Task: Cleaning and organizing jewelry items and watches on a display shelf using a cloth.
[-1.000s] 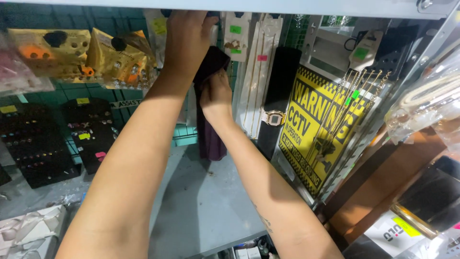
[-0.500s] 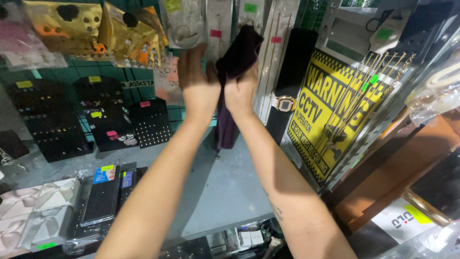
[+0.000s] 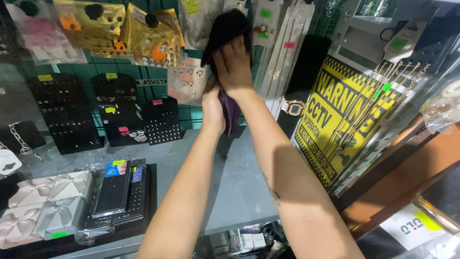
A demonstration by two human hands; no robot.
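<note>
A dark velvet piece (image 3: 224,28), black at the top and purple lower down, hangs against the green back panel. My right hand (image 3: 234,66) lies over its middle with the fingers curled on it. My left hand (image 3: 212,104) sits just below and to the left, gripping the purple lower edge (image 3: 232,114), its fingertips hidden behind the fabric. Both forearms reach up from the bottom of the view and nearly touch at the wrists.
Black earring cards (image 3: 117,112) and gold packets (image 3: 93,24) line the back left. A yellow warning sign (image 3: 326,129) with thin chains (image 3: 378,103) and a wristwatch (image 3: 293,108) stand to the right. White bow boxes (image 3: 48,204) and black trays (image 3: 120,192) lie on the grey shelf (image 3: 239,182).
My left hand came down from the top of the display to the lower edge of the velvet piece. My right hand moved up over its middle. The view tilted down and left.
</note>
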